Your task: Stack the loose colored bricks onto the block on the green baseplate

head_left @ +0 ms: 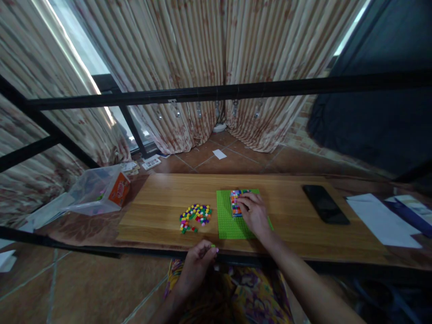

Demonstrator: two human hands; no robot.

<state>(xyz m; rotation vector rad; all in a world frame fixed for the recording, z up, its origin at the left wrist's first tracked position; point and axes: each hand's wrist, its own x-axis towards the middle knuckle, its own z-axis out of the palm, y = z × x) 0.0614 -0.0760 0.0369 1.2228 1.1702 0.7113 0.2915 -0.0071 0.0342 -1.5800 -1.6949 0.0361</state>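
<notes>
A green studded baseplate point(224, 225) lies on the wooden table, with a block of small multicoloured bricks point(236, 207) built up on it. My right hand point(253, 213) reaches over the plate, its fingers pinched at the top of that block; whatever sits between the fingertips is hidden. At the table's front edge my left hand point(199, 261) is closed, with a small green brick point(213, 246) and a pinkish one showing at its thumb and forefinger. Loose coloured bricks point(195, 213) are spread in a curved pile to the left of the plate.
A black phone point(325, 204) lies on the right of the table point(286, 225), with white papers point(381, 220) beyond it. On the left stands a clear plastic box point(96, 189) with an orange label. A dark metal bar point(216, 92) crosses in front of the curtains.
</notes>
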